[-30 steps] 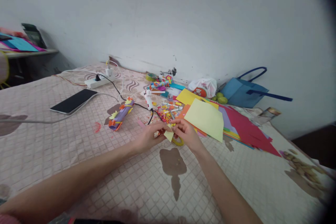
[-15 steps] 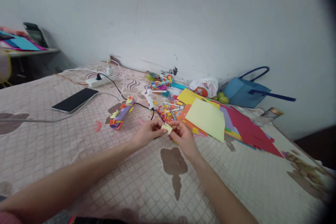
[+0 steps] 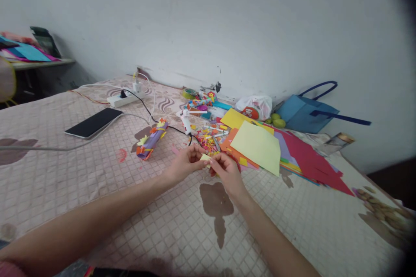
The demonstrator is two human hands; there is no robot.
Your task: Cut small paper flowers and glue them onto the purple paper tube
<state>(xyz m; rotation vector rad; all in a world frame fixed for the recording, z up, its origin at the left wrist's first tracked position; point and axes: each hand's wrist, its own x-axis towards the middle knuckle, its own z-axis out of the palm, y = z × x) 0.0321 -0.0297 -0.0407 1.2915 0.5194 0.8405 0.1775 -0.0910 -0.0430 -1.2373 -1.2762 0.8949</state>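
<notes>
A small piece of pale yellow paper (image 3: 205,158) is pinched between my two hands, low over the patterned cloth. My left hand (image 3: 186,164) grips its left side between thumb and fingers. On its right side, the thumb and fingertips of my right hand (image 3: 226,172) close on the paper. Partly behind my right hand lies something red with a curved edge, perhaps a scissors handle. Beyond my hands a white glue gun (image 3: 186,122) stands on the cloth. Left of it lies a purple paper roll (image 3: 151,143) decorated with orange and yellow paper pieces.
Sheets of coloured paper (image 3: 256,147) spread to the right, with paper scraps (image 3: 211,138) beside them. A tablet-like dark device (image 3: 94,123) and a power strip (image 3: 125,99) with cables lie left. A blue bag (image 3: 307,114) and a plastic bag (image 3: 255,106) stand by the wall.
My right hand's fingers have shifted slightly on the paper, covering more of its right end. The red curved thing behind that hand shows more now. The view has moved a little.
</notes>
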